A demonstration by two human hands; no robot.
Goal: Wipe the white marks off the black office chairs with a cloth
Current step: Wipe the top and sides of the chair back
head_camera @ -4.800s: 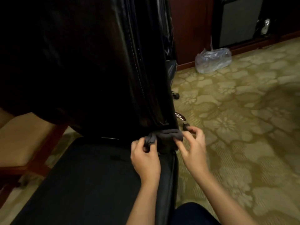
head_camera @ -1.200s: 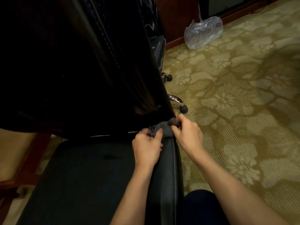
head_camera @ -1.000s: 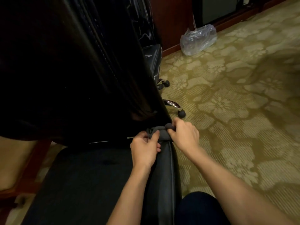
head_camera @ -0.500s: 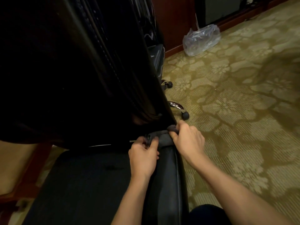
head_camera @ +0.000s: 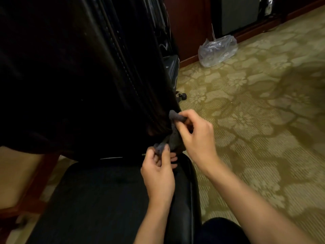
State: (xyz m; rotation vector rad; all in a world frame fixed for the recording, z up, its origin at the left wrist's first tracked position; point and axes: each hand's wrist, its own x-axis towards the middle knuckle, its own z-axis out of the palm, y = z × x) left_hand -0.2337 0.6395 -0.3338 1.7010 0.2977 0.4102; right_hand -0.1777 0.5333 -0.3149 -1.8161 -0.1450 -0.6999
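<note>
The left hand (head_camera: 159,170) has its fingers curled, pinching the lower end of the grey cloth (head_camera: 173,136) between thumb and fingertips just above the seat (head_camera: 98,199). The right hand (head_camera: 197,136) is higher and to the right, its thumb and forefinger pinching the cloth's upper end while the other fingers curl loosely; the cloth runs between the two hands along the lower right edge of the backrest (head_camera: 79,76), touching it where back and seat meet. The chair is black and glossy, with a stitched seam down the backrest; no white marks can be made out in the dim light. A second black chair (head_camera: 167,43) stands close behind it, one caster (head_camera: 182,96) showing. To the left is a wooden chair (head_camera: 19,175) with a tan cushion, near the seat. The floor is patterned green-gold carpet (head_camera: 255,111), open to the right of the hands. A clear plastic bag (head_camera: 218,50) lies against the dark wood wall base, well apart from the chair.
</note>
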